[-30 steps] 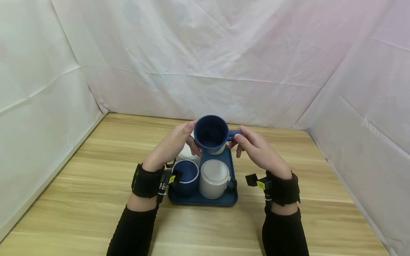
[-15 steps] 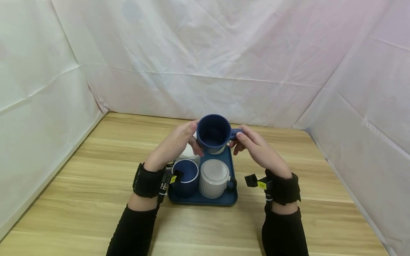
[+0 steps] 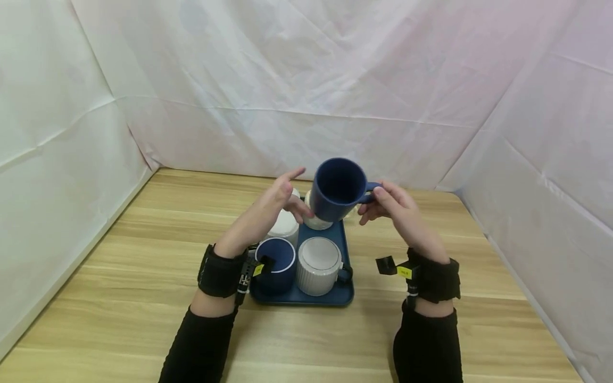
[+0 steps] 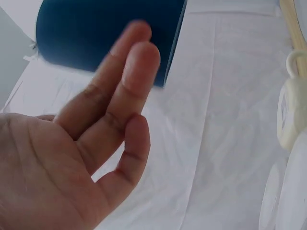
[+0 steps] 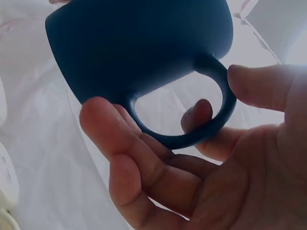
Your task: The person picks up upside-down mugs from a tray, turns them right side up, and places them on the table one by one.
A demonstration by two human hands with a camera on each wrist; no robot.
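Note:
My right hand holds a dark blue mug by its handle, lifted above the far end of a dark blue tray. In the right wrist view the thumb and fingers pinch the handle ring, and one fingertip pokes through it. My left hand hovers just left of the mug with its fingers straight and holds nothing. The mug shows beyond those fingers. On the tray stand a blue mug with a white rim, a white ribbed mug and two white cups behind them.
The tray sits in the middle of a wooden table. White sheeting walls the table in at the back and on both sides. Bare wood lies left, right and in front of the tray.
The dark blue mug has risen and shifted right in my right hand. My left hand has let go of the mug's side and its fingers have straightened.

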